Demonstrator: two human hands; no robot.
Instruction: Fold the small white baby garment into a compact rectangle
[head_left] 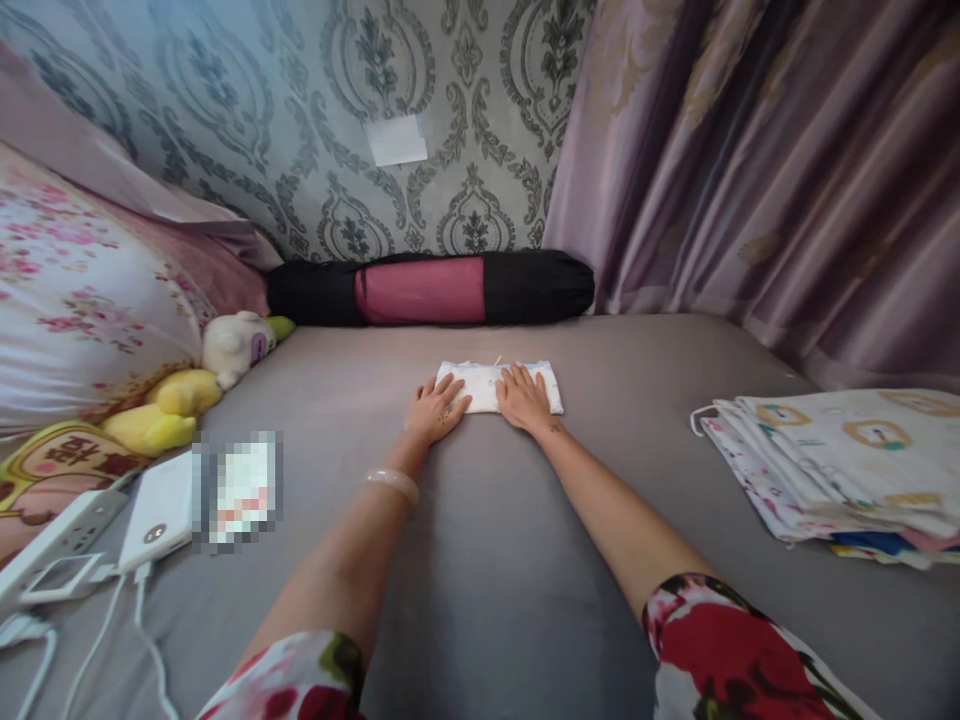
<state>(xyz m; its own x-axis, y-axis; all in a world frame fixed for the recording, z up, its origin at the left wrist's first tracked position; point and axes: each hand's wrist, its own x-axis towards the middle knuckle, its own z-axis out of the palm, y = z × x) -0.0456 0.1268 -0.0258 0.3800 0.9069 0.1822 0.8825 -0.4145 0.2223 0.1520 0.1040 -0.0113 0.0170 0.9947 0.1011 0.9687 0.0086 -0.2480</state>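
A small folded white cloth (487, 380) lies flat on the grey bed sheet (480, 560), straight ahead of me. My left hand (437, 408) rests palm down on its left near corner, fingers stretched out. My right hand (523, 398) presses flat on the cloth's right half, fingers spread. A pale bangle circles my left wrist. Both arms reach forward from flowered sleeves.
A stack of folded printed cloths (832, 460) sits at the right. A black and pink roll (431, 288) lies against the patterned wall. Left: flowered pillow (82, 290), plush toys (195, 385), a white power bank (154, 515), power strip and cables. Curtain (772, 170) hangs at the right.
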